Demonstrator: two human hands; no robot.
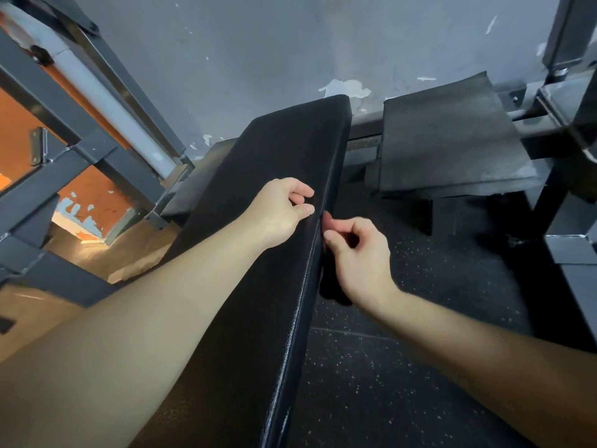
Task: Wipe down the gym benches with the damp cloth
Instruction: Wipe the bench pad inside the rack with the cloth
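A dark cloth [334, 286] is held against the right edge of the black padded bench [274, 156], pinched by the curled fingers of the right hand [355, 253]. The left hand [277, 211] is curled over the bench top just beside it; whether anything is gripped there cannot be told.

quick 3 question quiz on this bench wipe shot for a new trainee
1. True or false: the right hand is at the right side edge of the black bench pad.
2. The dark cloth hangs: (a) below the right hand, (b) on the wall, (c) over the orange frame.
3. Fill in: the left hand is above the bench pad's ____ surface.

Key: 1 true; 2 a; 3 top.
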